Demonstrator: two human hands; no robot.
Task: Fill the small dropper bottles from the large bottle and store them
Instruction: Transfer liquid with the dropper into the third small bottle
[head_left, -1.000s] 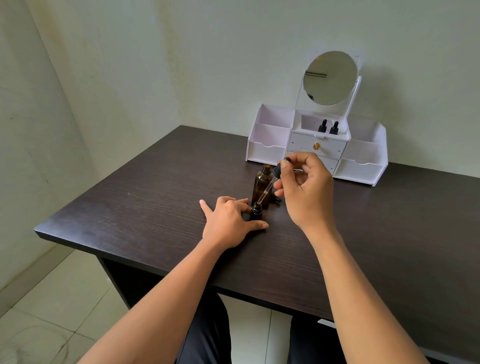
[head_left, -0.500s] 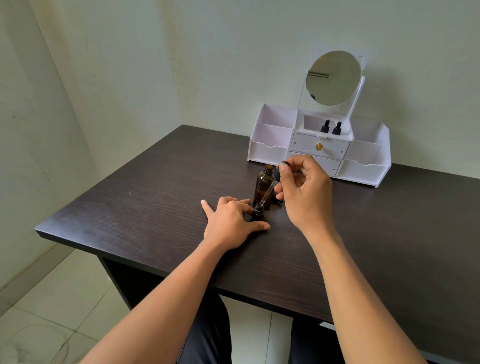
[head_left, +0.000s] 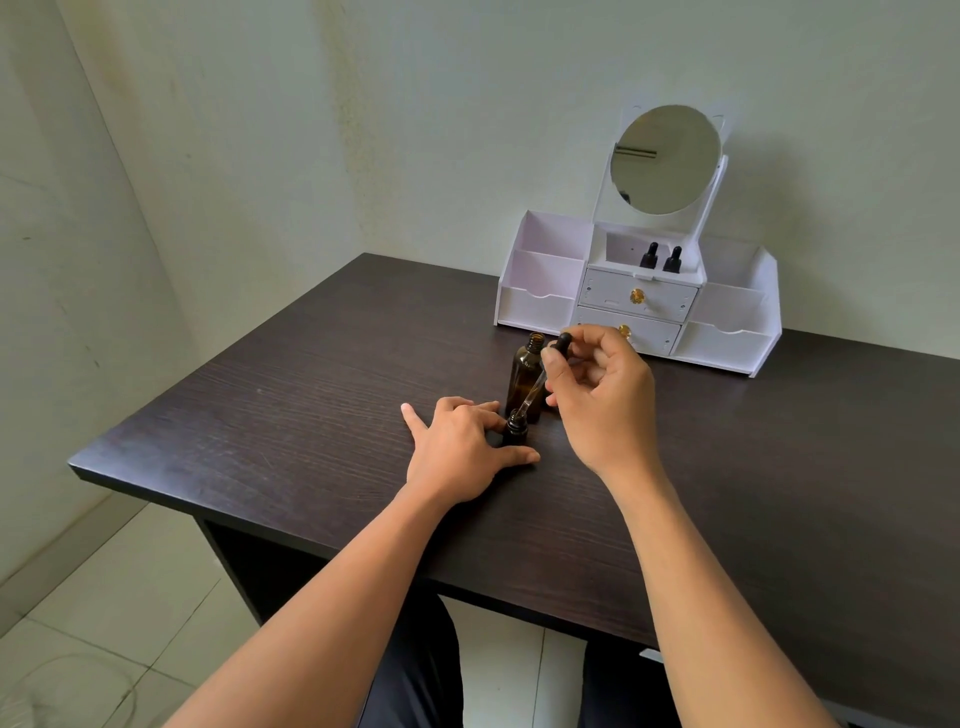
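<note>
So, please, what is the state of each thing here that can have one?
Large bottle: uncapped, upright.
Small bottle: open, upright, held by left hand.
Dropper: tilted, pinched by right hand, tip at small bottle's mouth.
Two stored bottles: capped, upright in organiser.
Drawers: both shut.

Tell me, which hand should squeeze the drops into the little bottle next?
Probably the right hand. It pinches the dropper, whose glass tip sits at the mouth of the small bottle. The left hand is busy holding that bottle steady on the table.
</note>
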